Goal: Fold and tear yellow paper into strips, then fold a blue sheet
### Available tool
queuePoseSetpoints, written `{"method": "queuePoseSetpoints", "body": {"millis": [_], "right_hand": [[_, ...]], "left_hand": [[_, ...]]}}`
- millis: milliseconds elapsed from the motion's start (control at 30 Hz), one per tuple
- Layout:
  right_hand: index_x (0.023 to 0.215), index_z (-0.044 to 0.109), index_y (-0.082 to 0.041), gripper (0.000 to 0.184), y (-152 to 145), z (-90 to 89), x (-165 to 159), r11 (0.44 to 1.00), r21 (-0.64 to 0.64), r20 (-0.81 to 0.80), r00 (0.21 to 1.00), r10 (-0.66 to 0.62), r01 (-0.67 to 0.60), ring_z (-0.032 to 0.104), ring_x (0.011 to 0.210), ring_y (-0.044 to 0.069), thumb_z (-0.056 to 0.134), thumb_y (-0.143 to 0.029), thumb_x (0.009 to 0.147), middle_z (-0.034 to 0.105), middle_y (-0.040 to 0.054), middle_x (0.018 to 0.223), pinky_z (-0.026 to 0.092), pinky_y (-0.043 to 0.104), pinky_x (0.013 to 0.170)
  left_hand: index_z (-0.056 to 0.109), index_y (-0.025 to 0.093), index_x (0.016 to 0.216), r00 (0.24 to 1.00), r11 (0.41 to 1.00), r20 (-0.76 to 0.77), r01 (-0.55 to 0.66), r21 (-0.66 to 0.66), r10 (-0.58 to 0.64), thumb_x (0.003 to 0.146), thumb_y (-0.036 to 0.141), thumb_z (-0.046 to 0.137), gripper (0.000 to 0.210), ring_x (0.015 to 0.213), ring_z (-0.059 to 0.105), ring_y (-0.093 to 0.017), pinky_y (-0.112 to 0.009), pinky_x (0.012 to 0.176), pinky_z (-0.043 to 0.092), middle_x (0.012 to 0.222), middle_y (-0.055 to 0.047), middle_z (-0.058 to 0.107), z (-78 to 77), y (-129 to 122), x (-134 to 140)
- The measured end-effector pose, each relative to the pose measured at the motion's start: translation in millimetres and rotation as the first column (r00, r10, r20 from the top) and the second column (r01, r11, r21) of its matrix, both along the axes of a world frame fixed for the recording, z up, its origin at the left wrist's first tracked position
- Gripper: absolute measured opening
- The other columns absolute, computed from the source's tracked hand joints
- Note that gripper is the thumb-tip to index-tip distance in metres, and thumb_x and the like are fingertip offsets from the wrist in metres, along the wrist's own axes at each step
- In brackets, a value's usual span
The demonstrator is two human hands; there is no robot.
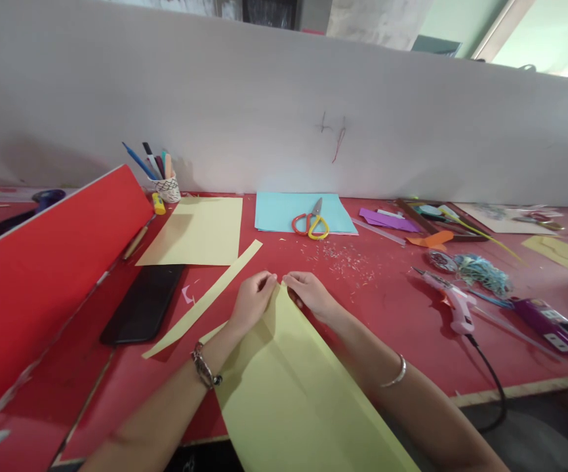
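Both my hands pinch the far corner of a large pale yellow sheet of paper [288, 380], which hangs over the table's near edge toward me. My left hand [254, 298] has its thumb and fingers closed on the corner's left side. Close beside it, my right hand [311, 292] is closed on the right side, where a narrow fold seems to run along the edge. A long cut strip of yellow paper [205, 301] lies left of my left hand. Beyond the hands, scissors [312, 221] with red and yellow handles rest on light blue paper [279, 211].
On the left are a black phone [143, 305], another yellow sheet [200, 229], a pen cup [167, 188] and a slanted red board [58, 269]. To the right lie a pink glue gun [451, 301] with its cord, yarn [483, 274], a purple power strip [554, 324] and paper scraps [350, 262].
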State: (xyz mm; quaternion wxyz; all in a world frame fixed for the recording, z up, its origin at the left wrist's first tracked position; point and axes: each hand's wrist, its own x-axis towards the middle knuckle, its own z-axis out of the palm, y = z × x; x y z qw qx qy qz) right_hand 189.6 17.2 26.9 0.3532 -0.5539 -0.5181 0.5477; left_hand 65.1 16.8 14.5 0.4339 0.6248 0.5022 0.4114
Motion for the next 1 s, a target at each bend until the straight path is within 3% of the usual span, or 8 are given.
{"method": "queuePoseSetpoints", "body": {"millis": [267, 367, 467, 600, 700, 833, 1000], "right_hand": [[0.050, 0.040, -0.018, 0.026, 4, -2.1, 4, 0.999, -0.016, -0.046, 0.998, -0.039, 0.038, 0.032, 0.033, 0.004, 0.039, -0.032, 0.072, 0.039, -0.0076, 0.039, 0.023, 0.018, 0.037], [0.056, 0.044, -0.017, 0.029, 2, 3.4, 7, 0.996, -0.057, 0.000, 0.998, 0.065, -0.065, 0.033, 0.036, 0.005, 0.036, -0.039, 0.074, 0.041, -0.0062, 0.045, 0.024, 0.019, 0.040], [0.056, 0.042, -0.017, 0.029, 0, 6.7, 9, 0.982, 0.017, 0.131, 0.974, 0.184, -0.188, 0.034, 0.044, 0.006, 0.042, -0.043, 0.070, 0.039, -0.0061, 0.050, 0.025, 0.020, 0.044], [0.050, 0.036, -0.018, 0.029, -2, 6.1, 8, 0.973, 0.075, 0.265, 0.945, 0.193, -0.219, 0.026, 0.044, 0.005, 0.045, -0.039, 0.067, 0.026, -0.0075, 0.046, 0.019, 0.021, 0.044], [0.046, 0.032, -0.018, 0.029, -2, 6.9, 7, 0.986, 0.005, 0.209, 0.964, 0.162, -0.167, 0.027, 0.042, 0.005, 0.044, -0.034, 0.067, 0.026, -0.0078, 0.042, 0.020, 0.020, 0.043], [0.047, 0.042, -0.017, 0.025, -1, 9.8, 7, 0.987, -0.125, 0.069, 0.991, 0.114, -0.105, 0.038, 0.042, 0.007, 0.043, -0.029, 0.069, 0.041, -0.0062, 0.041, 0.028, 0.020, 0.044], [0.047, 0.045, -0.017, 0.024, 1, 8.5, 11, 0.976, -0.161, -0.036, 0.989, 0.143, -0.147, 0.037, 0.036, 0.005, 0.045, -0.024, 0.070, 0.043, -0.0069, 0.039, 0.026, 0.019, 0.040]], "left_hand": [[0.035, 0.019, 0.051, 0.988, 0.995, -0.122, 0.097, -0.007, -0.097, 0.074, 0.040, 0.037, 0.032, 0.047, 0.033, -0.009, -0.021, 0.045, 0.026, 0.048, 0.006, 0.031, 1.0, 2, -3], [0.038, 0.019, 0.052, 0.982, 0.995, -0.164, 0.098, 0.006, -0.096, 0.074, 0.038, 0.036, 0.030, 0.048, 0.035, -0.010, -0.021, 0.046, 0.026, 0.048, 0.006, 0.034, 1.7, 2, -4], [0.041, 0.019, 0.055, 0.978, 0.994, -0.181, 0.106, 0.009, -0.103, 0.075, 0.039, 0.036, 0.029, 0.049, 0.036, -0.010, -0.021, 0.046, 0.026, 0.049, 0.005, 0.037, 2.8, 0, -4], [0.040, 0.019, 0.054, 0.972, 0.990, -0.199, 0.137, 0.028, -0.129, 0.075, 0.040, 0.037, 0.030, 0.048, 0.034, -0.010, -0.021, 0.045, 0.024, 0.049, 0.006, 0.036, 2.0, -1, -4], [0.040, 0.018, 0.055, 0.968, 0.987, -0.210, 0.150, 0.055, -0.136, 0.077, 0.040, 0.035, 0.031, 0.047, 0.034, -0.009, -0.021, 0.045, 0.024, 0.048, 0.006, 0.035, 0.9, -1, -4], [0.044, 0.018, 0.057, 0.966, 0.985, -0.220, 0.157, 0.070, -0.138, 0.078, 0.040, 0.035, 0.031, 0.048, 0.035, -0.009, -0.021, 0.045, 0.024, 0.049, 0.005, 0.037, 1.4, -1, -5], [0.046, 0.017, 0.059, 0.964, 0.984, -0.223, 0.166, 0.069, -0.147, 0.078, 0.040, 0.035, 0.031, 0.050, 0.038, -0.010, -0.021, 0.047, 0.027, 0.052, 0.005, 0.041, 1.7, 0, -7]]}}
